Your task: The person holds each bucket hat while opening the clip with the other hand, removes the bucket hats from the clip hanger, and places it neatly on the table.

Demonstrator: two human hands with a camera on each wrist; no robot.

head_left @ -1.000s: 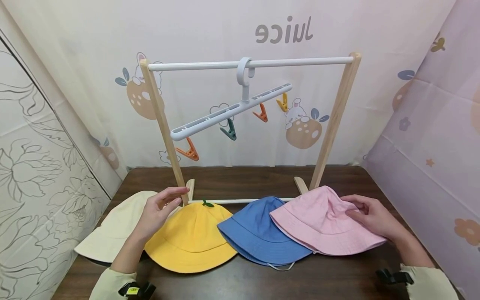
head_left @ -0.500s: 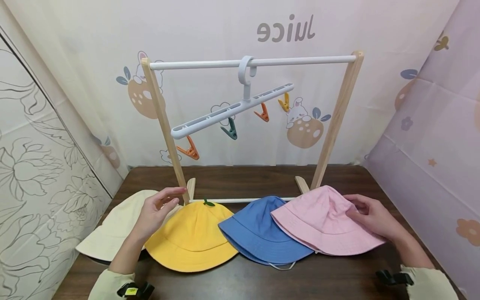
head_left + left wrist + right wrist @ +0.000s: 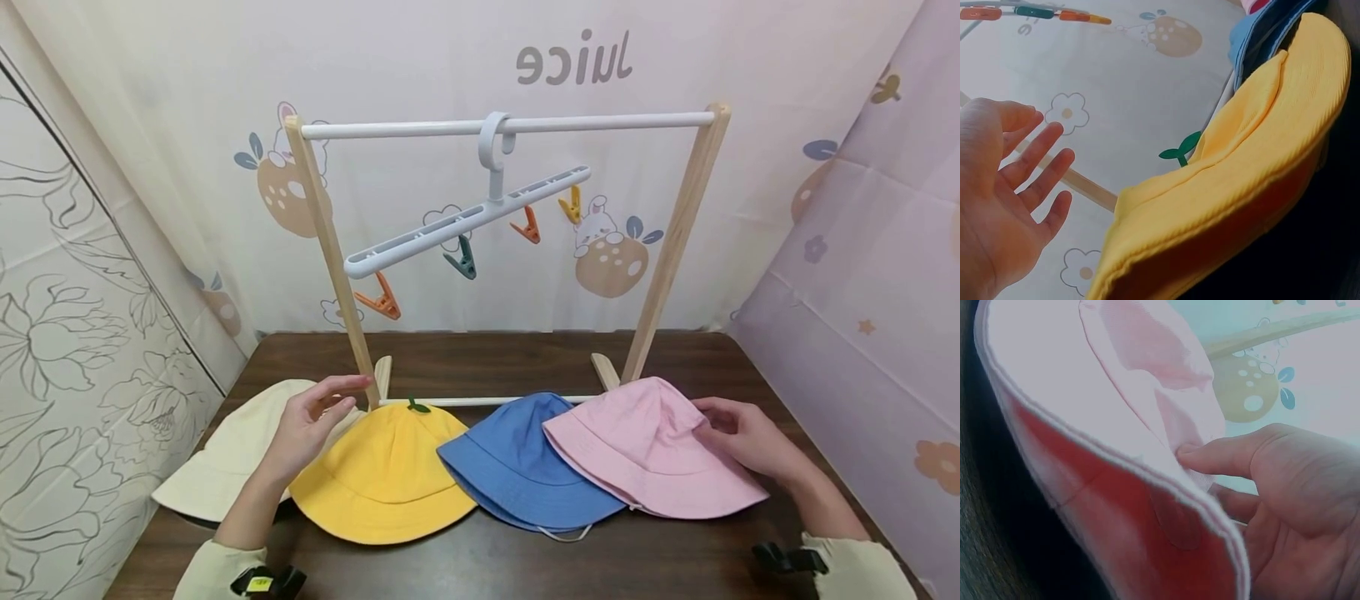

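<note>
We hold our left hand raised, palm open, fingers straight and loosely spread, gripping nothing, while our right hand lies low, thumb pinching against fingers, both forearms sleeved.

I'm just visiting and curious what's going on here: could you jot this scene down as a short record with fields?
Left hand: left hand open, fingers spread, over the cream hat, holding nothing
Right hand: right hand pinches the pink hat at its brim
Other hats: yellow hat, blue hat, in a row on the table
Rack: wooden rack with a white hanger
Clips: four, nothing clipped
</note>
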